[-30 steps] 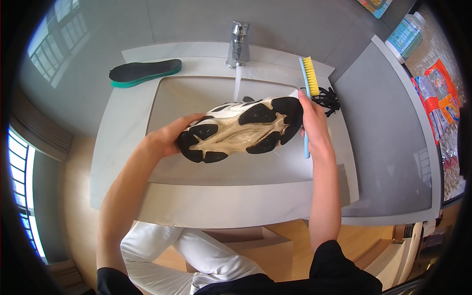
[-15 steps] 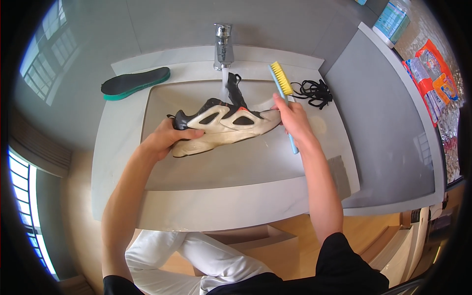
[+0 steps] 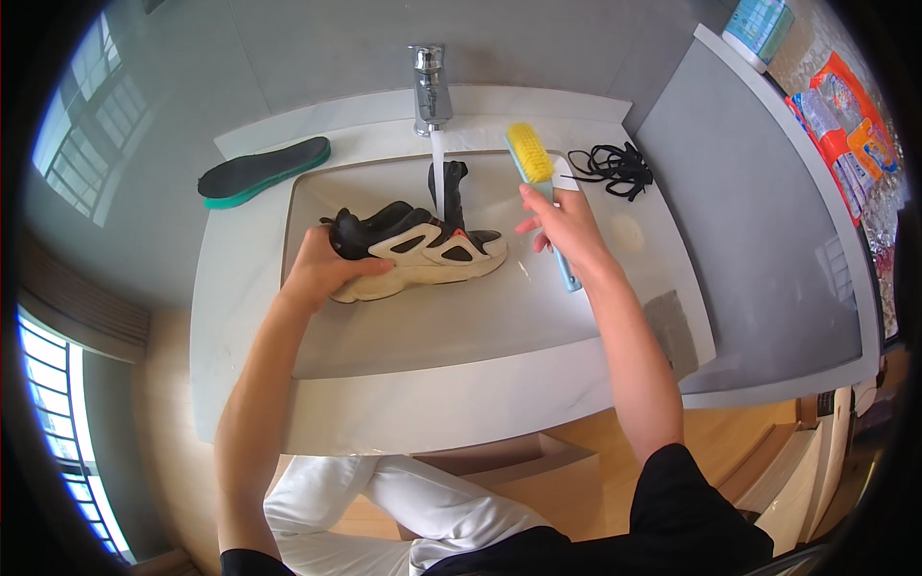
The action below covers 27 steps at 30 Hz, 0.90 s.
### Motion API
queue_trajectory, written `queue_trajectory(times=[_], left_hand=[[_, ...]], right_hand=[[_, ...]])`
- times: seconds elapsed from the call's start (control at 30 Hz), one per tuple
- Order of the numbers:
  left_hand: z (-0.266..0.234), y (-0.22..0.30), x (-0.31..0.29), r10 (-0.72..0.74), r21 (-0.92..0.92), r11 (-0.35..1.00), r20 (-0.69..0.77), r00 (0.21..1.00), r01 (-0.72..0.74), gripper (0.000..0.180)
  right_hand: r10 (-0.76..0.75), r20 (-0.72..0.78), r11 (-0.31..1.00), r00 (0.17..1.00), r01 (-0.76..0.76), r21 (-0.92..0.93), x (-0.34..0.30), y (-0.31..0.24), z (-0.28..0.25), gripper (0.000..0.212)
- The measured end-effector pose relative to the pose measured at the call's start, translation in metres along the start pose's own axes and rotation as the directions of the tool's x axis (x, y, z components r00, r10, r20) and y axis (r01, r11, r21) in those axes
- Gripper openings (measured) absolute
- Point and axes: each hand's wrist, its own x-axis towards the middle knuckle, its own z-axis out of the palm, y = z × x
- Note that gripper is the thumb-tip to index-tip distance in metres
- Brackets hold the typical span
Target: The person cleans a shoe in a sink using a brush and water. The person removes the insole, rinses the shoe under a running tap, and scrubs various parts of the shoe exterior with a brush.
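Observation:
A black and white sneaker with its tongue folded up is held over the sink, toe to the right. My left hand grips it at the heel, thumb along the white sole. Water runs from the chrome faucet down onto the shoe by its tongue. To the right, my right hand holds a scrub brush with yellow bristles and a light blue handle. The bristles point up, and some of its fingers are loosely spread, apart from the shoe.
A black and green insole lies on the counter's left rim. Bundled black shoelaces rest at the right rim. Beyond a grey partition stand a blue-labelled bottle and orange packages. A cardboard box is below the counter.
My right hand has let go of the toe and moved slightly right with the brush, turning its bristles upward. The sneaker's toe has swung left, and water now falls beside its tongue.

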Motion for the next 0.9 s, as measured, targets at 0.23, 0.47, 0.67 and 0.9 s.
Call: queue_trajectory(times=[0.23, 0.47, 0.67, 0.9], left_hand=[[-0.002, -0.01, 0.005, 0.378, 0.22, 0.898, 0.055, 0.924, -0.381, 0.078], [-0.003, -0.009, 0.009, 0.431, 0.315, 0.843, 0.087, 0.898, -0.436, 0.085], [-0.003, -0.016, 0.013, 0.408, 0.287, 0.867, 0.064, 0.911, -0.408, 0.085], [0.0, -0.017, 0.02, 0.408, 0.332, 0.857, 0.032, 0.913, -0.394, 0.083]], right_hand=[[-0.065, 0.003, 0.992, 0.998, 0.065, 0.106, 0.002, 0.002, 0.004, 0.031], [-0.134, -0.063, 0.985, 0.989, 0.14, 0.099, 0.005, 0.006, 0.012, 0.036], [-0.188, -0.028, 0.978, 0.982, 0.185, -0.093, -0.013, -0.003, 0.042, 0.064], [-0.168, -0.05, 0.972, 0.985, 0.174, 0.16, -0.001, 0.004, 0.053, 0.029]])
